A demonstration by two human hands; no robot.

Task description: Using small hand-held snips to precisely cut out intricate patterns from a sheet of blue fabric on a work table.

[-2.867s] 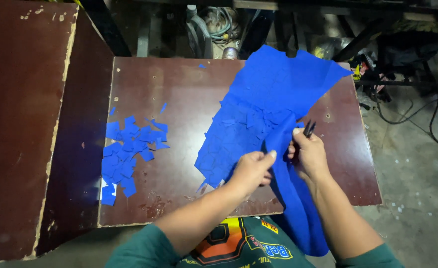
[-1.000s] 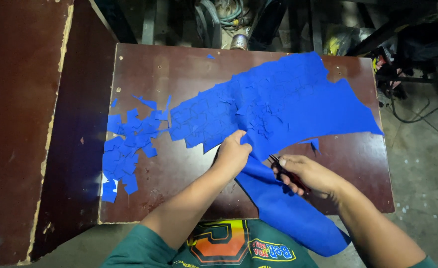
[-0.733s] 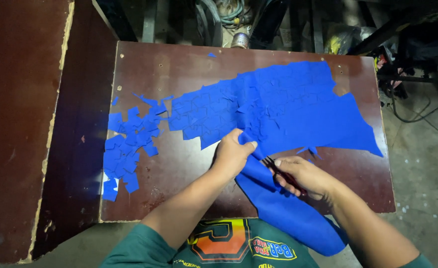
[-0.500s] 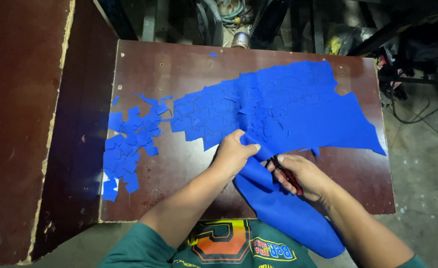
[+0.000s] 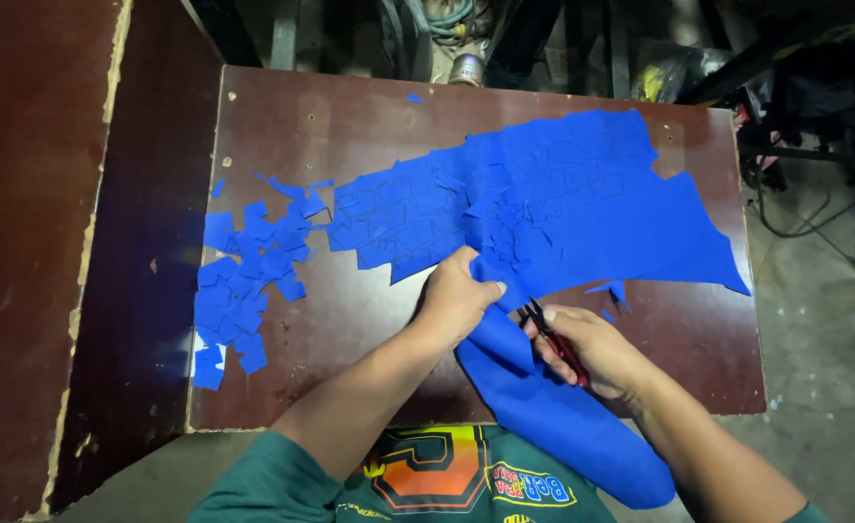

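A large sheet of bright blue fabric point(image 5: 582, 213) lies spread across the dark red-brown table point(image 5: 340, 126), its near end hanging over the front edge toward my lap. My left hand point(image 5: 456, 295) pinches the fabric's near edge and holds it up. My right hand point(image 5: 592, 349) grips small scissors point(image 5: 548, 334) with red handles, their blades at the fabric right beside my left thumb. The sheet is scored with many small cuts near its middle.
A heap of several small cut blue pieces point(image 5: 248, 286) lies on the table's left part. A taller dark wooden surface point(image 5: 30, 242) stands to the left. Cables and dark metal equipment point(image 5: 805, 107) crowd the floor behind and right of the table.
The fabric, bunched and lifted earlier, has been laid out flat across the table. My left hand has shifted to the near edge and the scissors have closed in beside it.
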